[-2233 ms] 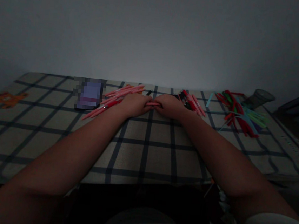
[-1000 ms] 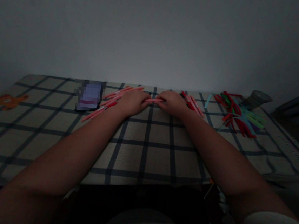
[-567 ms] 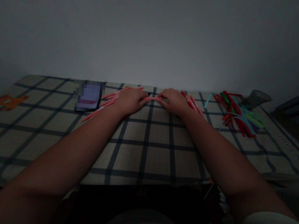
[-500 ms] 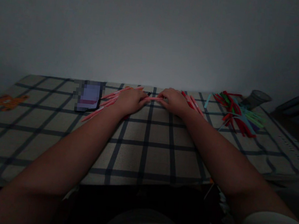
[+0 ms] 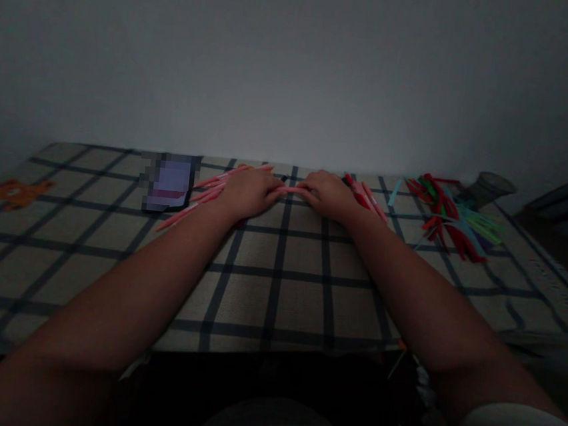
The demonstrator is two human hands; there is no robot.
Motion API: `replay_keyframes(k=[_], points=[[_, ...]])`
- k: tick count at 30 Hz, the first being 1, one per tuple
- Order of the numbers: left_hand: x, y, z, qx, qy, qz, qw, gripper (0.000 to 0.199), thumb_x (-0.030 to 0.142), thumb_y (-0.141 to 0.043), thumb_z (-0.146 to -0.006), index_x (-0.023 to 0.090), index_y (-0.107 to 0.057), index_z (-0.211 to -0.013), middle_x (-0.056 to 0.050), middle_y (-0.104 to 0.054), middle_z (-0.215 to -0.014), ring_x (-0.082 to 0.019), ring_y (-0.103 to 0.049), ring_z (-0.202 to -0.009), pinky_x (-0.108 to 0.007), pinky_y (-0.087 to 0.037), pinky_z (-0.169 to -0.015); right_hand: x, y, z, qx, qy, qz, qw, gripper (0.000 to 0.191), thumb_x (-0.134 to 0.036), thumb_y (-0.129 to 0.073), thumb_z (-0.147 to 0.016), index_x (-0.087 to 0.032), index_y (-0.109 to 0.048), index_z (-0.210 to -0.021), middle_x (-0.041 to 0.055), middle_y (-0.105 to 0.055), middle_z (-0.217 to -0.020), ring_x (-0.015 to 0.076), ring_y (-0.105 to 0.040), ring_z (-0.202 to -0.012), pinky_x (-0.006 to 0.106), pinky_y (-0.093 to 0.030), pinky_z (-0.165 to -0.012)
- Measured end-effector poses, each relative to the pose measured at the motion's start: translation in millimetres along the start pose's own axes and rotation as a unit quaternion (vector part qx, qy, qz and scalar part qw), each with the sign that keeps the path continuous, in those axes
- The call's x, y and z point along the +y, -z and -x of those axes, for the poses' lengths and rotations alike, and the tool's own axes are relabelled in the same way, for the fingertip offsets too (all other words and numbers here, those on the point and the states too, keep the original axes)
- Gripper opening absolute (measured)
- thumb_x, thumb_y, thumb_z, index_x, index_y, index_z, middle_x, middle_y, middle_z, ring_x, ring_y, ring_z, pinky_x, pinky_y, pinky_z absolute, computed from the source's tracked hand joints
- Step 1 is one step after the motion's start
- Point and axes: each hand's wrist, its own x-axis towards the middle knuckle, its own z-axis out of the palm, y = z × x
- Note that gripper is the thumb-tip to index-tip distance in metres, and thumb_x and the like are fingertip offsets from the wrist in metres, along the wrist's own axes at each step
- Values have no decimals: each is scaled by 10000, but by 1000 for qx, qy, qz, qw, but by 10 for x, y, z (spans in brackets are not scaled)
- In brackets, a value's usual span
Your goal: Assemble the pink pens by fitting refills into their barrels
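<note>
Between my two hands stretches a thin pink strip [image 5: 292, 190] that looks like a pipe cleaner. My left hand [image 5: 250, 191] is closed on one end, its thumb and fingers pinched together. On the other end, the fingers of my right hand [image 5: 330, 195] are closed too. More pink strips [image 5: 183, 213] lie fanned out beside and partly under my left hand. Next to my right hand rest red and pink strips [image 5: 368, 198], partly covered by it. A small dark tip shows by the left fingertips; what it belongs to is hidden.
A phone [image 5: 170, 182] with a lit, partly blurred screen lies to the left. Farther left is a flat orange shape [image 5: 17, 193]. At the right, a pile of coloured strips [image 5: 456, 223] lies by a clear cup [image 5: 490, 187]. A checked cloth [image 5: 251, 290] covers the table, with a wall behind.
My fingertips have come slightly closer together, so less of the pink strip shows between them. Everything else lies as before.
</note>
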Motion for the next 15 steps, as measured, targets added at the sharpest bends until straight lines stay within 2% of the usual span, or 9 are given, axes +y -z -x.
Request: replay_keyframes(k=[5,8,10,13,15], points=[[5,4,5,1,-2,7,1000,476,514,-428,-1124,244,-819,-1144,-105,-834,-1185,-311,-751,-1217,-396,-529,-954,-5,17,13,20,-15,-30,999,272,-405,-634,-1052,-182,-776,-1117,138,-776,-1134,290,-639,-1040,377,-419,-886],[9,10,2,2,-5,9,1000,469,501,-432,-1122,243,-822,-1156,-109,-830,-1186,-315,-747,-1228,-407,-532,-973,15,-2,21,24,-6,-32,999,366,-489,-636,-1055,-179,-772,-1193,144,-769,-1181,295,-631,-1062,382,-422,-905],[5,1,-2,0,-7,9,1000,477,509,-426,-1125,244,-820,-1168,-110,-829,-1185,-313,-747,-1229,-416,-533,-996,31,-23,17,19,12,-27,999,449,-541,-543,-1099,-182,-779,-1229,148,-768,-1199,300,-625,-1084,396,-422,-932],[-4,-26,-3,8,-11,10,1000,492,523,-414,-1130,245,-819,-1166,-114,-828,-1203,-316,-724,-1300,-428,-529,-1039,39,-41,3,3,34,-18,999,496,-517,-441,-1142,-175,-801,-1147,150,-769,-1158,302,-625,-1097,409,-419,-967],[-5,-35,0,12,-16,14,1000,484,515,-419,-1130,247,-822,-1156,-116,-828,-1221,-321,-694,-1366,-433,-526,-1054,29,-37,-2,6,28,-23,999,453,-498,-483,-1130,-169,-793,-1101,151,-765,-1138,297,-626,-1088,401,-422,-958]])
